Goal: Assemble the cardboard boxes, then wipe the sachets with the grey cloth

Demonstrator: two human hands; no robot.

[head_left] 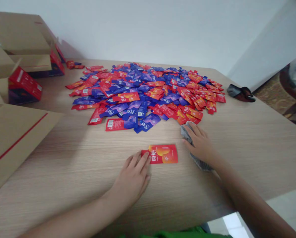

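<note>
On the wooden table lies a red sachet with orange fruit printed on it [164, 154], flat and apart from the others. The fingertips of my left hand [133, 175] rest on its left end. To the right, my right hand [200, 142] is closed on a grey cloth [200, 163], pressed to the table at the near edge of the pile. Beyond both hands spreads a heap of red and purple sachets [143, 87], lying flat and overlapping.
Open cardboard boxes with red and purple sides [25, 86] stand at the left, one flap [16, 138] reaching over the table. A dark crumpled object [240, 93] lies near the right edge. A wall runs behind the table.
</note>
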